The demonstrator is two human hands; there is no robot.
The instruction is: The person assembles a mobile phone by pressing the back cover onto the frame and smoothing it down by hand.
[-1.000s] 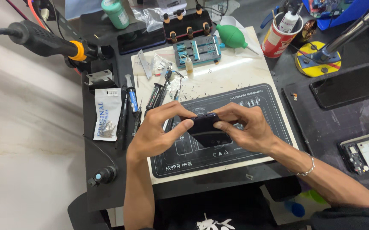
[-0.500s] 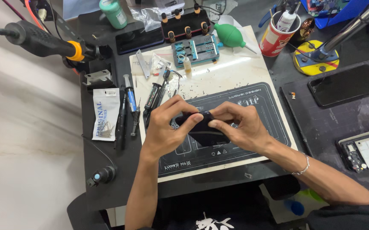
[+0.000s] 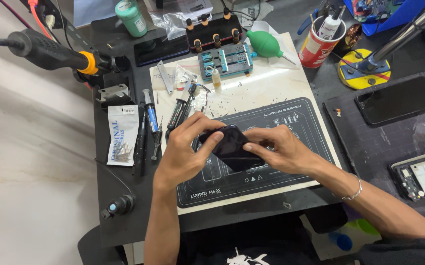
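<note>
Lying at the far left, a white foil packet (image 3: 122, 134) sits beside slim black screwdrivers (image 3: 149, 131). The left hand (image 3: 185, 149) and right hand (image 3: 282, 149) both clamp a glossy black slab-shaped smartphone (image 3: 232, 148), tilted just above the dark printed repair mat (image 3: 296, 132). Further right lies another dark flat phone (image 3: 397, 99).
</note>
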